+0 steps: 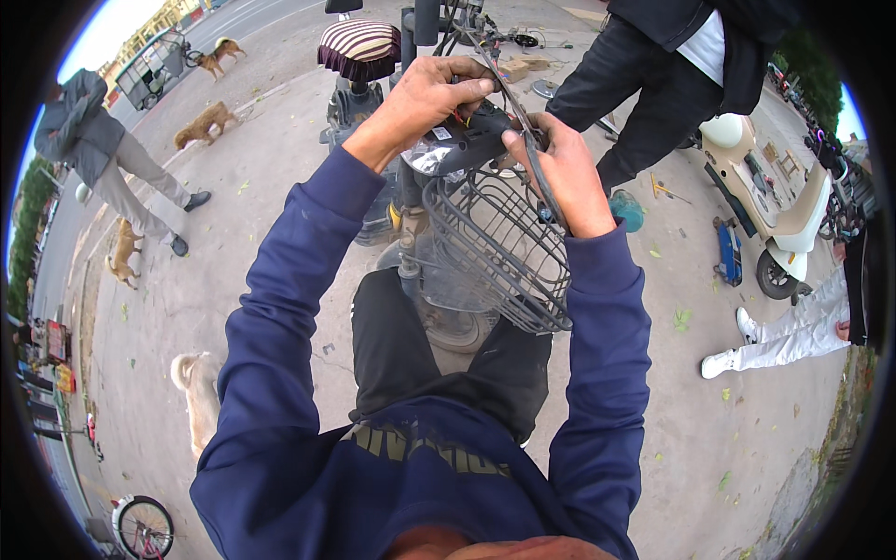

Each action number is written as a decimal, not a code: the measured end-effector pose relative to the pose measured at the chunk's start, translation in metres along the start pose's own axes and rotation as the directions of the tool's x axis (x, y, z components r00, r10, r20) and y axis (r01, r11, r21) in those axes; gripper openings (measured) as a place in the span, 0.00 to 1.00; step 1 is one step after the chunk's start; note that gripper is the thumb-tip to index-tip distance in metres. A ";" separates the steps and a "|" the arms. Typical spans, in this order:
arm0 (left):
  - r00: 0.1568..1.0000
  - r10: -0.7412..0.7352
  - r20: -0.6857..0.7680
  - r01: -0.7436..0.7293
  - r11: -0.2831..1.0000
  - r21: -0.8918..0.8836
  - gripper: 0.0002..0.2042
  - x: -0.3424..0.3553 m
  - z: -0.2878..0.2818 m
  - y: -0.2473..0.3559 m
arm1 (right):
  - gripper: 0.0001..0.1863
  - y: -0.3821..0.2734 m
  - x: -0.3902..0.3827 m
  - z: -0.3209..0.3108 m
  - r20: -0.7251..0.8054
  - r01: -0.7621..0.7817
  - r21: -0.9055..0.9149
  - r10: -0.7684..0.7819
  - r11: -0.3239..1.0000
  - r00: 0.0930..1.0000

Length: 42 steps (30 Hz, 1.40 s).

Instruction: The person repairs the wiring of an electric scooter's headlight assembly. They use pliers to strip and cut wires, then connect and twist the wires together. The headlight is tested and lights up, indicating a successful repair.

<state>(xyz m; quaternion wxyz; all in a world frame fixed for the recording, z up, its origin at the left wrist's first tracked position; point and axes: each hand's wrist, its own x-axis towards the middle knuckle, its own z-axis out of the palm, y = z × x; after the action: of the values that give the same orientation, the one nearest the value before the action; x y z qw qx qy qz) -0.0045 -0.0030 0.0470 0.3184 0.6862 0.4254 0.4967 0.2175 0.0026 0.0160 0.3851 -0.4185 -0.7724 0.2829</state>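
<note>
An electric bike's front end stands before my knees, with its handlebar area and a dark headlight housing (464, 147) under my hands. Over the housing runs a long black cable (544, 182), slanting from upper left to lower right. My left hand (437, 99) is closed at the cable's upper part, thumb and fingers pinched together; thin coloured wires show just below it. Lower down, my right hand (567, 173) pinches the same cable between thumb and fingers. Directly beneath my hands hangs a black wire basket (504, 247), tilted. My palms hide part of the housing.
A striped seat (359, 47) is behind the handlebar. A person in black trousers (644, 89) stands close at right, near a cream scooter (770, 187) and a blue tool (728, 252). Dogs, including a pale one (201, 397), and another person (93, 131) are at left.
</note>
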 end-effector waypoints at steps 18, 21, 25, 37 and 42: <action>0.995 -0.100 -0.014 0.092 0.960 -0.263 0.08 0.003 0.014 -0.004 | 0.24 -0.014 -0.021 0.013 -0.306 0.026 -0.430 -0.173 0.903 0.936; 0.999 -0.044 -0.022 0.037 0.966 -0.255 0.10 0.002 0.015 -0.005 | 0.23 -0.007 -0.017 0.016 -0.285 0.078 -0.289 -0.164 0.954 0.944; 0.998 -0.009 -0.056 -0.001 0.984 -0.179 0.12 0.000 0.017 -0.002 | 0.22 0.006 -0.006 0.010 -0.119 0.106 0.114 -0.092 0.988 0.989; 0.998 -0.050 -0.031 0.047 0.994 -0.102 0.14 -0.003 0.014 -0.002 | 0.24 0.010 0.001 0.016 -0.112 0.123 0.152 -0.106 0.981 0.988; 0.999 -0.016 -0.051 0.018 0.999 0.048 0.13 -0.006 0.010 -0.017 | 0.24 -0.012 -0.019 0.020 -0.228 0.006 -0.286 -0.074 0.958 0.971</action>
<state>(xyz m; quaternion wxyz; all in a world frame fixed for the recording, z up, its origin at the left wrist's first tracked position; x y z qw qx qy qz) -0.0007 -0.0016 0.0268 0.2949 0.6772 0.4512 0.5008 0.2023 -0.0220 0.0076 0.4159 -0.4842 -0.7619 0.1097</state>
